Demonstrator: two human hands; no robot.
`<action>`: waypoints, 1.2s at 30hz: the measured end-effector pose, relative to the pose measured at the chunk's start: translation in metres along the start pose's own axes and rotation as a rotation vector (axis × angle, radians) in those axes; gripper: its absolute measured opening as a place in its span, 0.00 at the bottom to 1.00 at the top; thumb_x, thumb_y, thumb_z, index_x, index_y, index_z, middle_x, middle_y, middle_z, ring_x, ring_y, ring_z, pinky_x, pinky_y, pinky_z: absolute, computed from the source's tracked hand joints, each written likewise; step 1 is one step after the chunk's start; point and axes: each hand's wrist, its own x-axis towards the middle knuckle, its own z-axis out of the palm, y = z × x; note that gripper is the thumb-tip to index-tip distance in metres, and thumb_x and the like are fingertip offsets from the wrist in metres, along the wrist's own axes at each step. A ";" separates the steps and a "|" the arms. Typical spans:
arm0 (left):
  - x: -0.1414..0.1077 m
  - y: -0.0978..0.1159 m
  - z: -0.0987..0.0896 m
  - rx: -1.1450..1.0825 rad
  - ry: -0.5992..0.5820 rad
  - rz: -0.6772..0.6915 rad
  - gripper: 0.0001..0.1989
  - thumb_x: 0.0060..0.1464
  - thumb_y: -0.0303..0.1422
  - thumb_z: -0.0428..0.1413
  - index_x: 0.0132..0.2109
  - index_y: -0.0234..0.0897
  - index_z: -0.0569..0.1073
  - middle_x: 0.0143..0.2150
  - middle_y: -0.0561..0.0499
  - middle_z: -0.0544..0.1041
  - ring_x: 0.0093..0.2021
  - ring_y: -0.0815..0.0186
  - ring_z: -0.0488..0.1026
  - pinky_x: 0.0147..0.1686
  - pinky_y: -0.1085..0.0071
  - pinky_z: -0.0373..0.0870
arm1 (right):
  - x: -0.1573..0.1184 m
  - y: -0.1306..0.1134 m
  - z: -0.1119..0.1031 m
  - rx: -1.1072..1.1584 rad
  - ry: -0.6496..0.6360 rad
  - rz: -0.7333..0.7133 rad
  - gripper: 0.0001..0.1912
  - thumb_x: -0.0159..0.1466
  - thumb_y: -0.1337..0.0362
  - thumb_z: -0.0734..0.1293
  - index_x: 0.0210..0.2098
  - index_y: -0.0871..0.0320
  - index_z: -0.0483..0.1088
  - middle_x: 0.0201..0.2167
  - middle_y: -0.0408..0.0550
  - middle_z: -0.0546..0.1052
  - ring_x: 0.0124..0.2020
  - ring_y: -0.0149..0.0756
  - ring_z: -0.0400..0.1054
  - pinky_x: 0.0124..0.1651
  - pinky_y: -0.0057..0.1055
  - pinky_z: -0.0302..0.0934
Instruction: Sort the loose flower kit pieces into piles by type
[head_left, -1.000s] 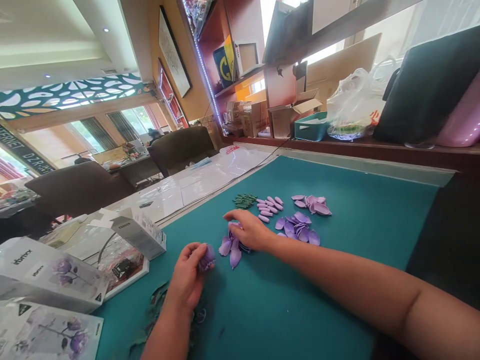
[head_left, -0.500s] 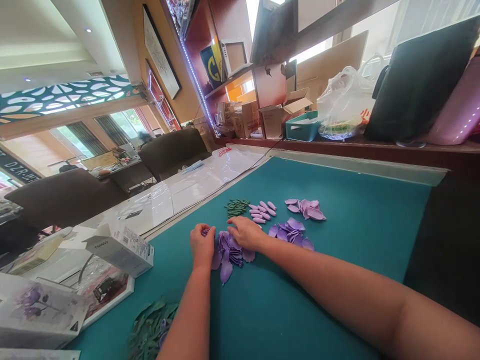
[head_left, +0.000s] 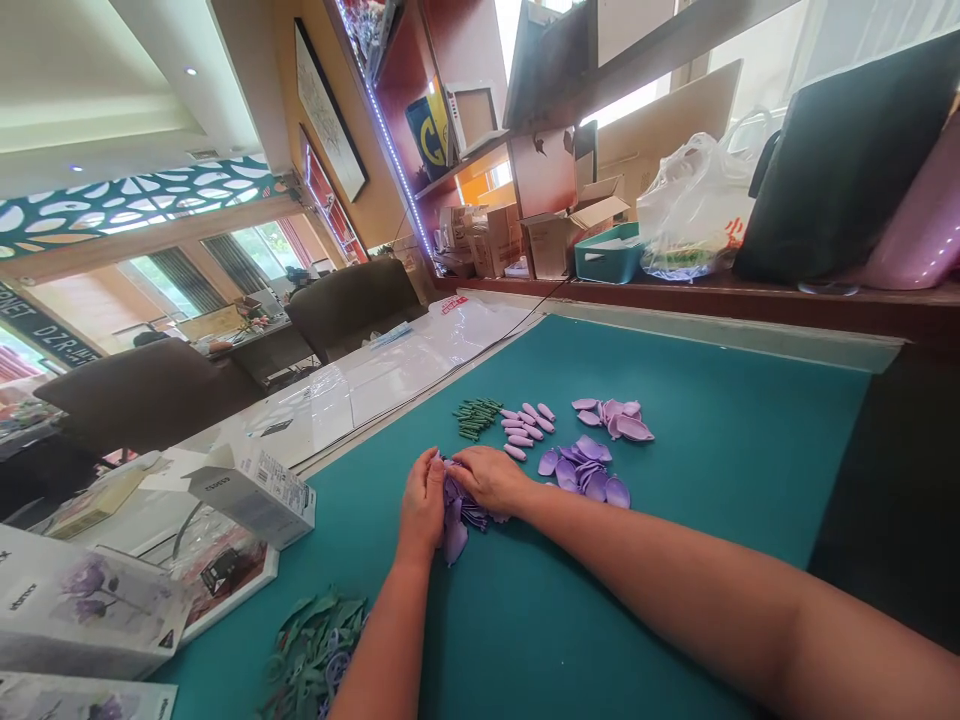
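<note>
A heap of dark purple petals [head_left: 456, 530] lies on the green mat [head_left: 600, 620] between my two hands. My left hand [head_left: 424, 500] is closed at the heap's left side, fingers together and thumb against the petals. From the right, my right hand [head_left: 493, 482] curls over the top of the same heap, its fingertips among the petals and partly hidden. Just beyond are pale lilac bud-shaped pieces [head_left: 529, 430] and short green stem pieces [head_left: 476, 418]. To the right lie a pile of purple petals [head_left: 585, 468] and a paler lilac group [head_left: 615, 418].
Green leaf pieces [head_left: 311, 645] lie beside my left forearm. Printed boxes [head_left: 82, 620] and an opened white box [head_left: 255, 490] stand at the left. A shelf at the back holds a teal bin [head_left: 607, 258], a plastic bag [head_left: 686, 215] and a black bag [head_left: 847, 170].
My left hand has moved right, from beside the heap onto its left edge, closer to my right hand. The right hand stays over the heap. The view has shifted slightly.
</note>
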 end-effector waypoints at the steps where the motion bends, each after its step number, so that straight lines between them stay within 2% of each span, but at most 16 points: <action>1: -0.003 0.001 -0.001 -0.013 -0.009 -0.003 0.18 0.59 0.40 0.52 0.54 0.37 0.68 0.52 0.44 0.71 0.49 0.59 0.71 0.48 0.53 0.68 | -0.001 0.000 0.001 -0.004 0.005 -0.007 0.20 0.70 0.56 0.53 0.45 0.61 0.71 0.45 0.55 0.75 0.48 0.39 0.66 0.50 0.33 0.55; 9: -0.017 -0.001 -0.009 -0.031 -0.072 0.000 0.20 0.58 0.39 0.52 0.56 0.37 0.67 0.56 0.43 0.69 0.54 0.56 0.68 0.52 0.50 0.65 | -0.005 0.003 0.004 -0.025 0.012 -0.036 0.20 0.69 0.54 0.54 0.47 0.59 0.70 0.47 0.54 0.74 0.50 0.39 0.65 0.53 0.34 0.54; 16: -0.017 -0.007 -0.015 -0.008 0.002 -0.036 0.19 0.59 0.39 0.52 0.54 0.37 0.68 0.56 0.43 0.69 0.53 0.57 0.69 0.51 0.51 0.66 | -0.005 0.006 0.004 -0.036 0.017 -0.021 0.21 0.69 0.53 0.53 0.49 0.57 0.70 0.49 0.53 0.73 0.52 0.40 0.64 0.53 0.35 0.54; 29: -0.020 0.001 0.014 -0.008 0.104 -0.025 0.18 0.59 0.39 0.52 0.54 0.38 0.68 0.56 0.44 0.69 0.52 0.57 0.69 0.50 0.52 0.67 | -0.003 0.002 0.012 -0.037 -0.001 -0.040 0.19 0.69 0.55 0.54 0.50 0.57 0.69 0.49 0.53 0.73 0.52 0.38 0.64 0.55 0.35 0.53; 36: -0.005 -0.008 -0.009 0.002 0.144 -0.111 0.18 0.59 0.39 0.52 0.53 0.37 0.68 0.54 0.44 0.70 0.49 0.59 0.70 0.47 0.54 0.69 | -0.003 0.001 0.007 -0.018 0.001 -0.029 0.20 0.69 0.55 0.54 0.51 0.57 0.68 0.50 0.53 0.72 0.53 0.39 0.63 0.55 0.35 0.53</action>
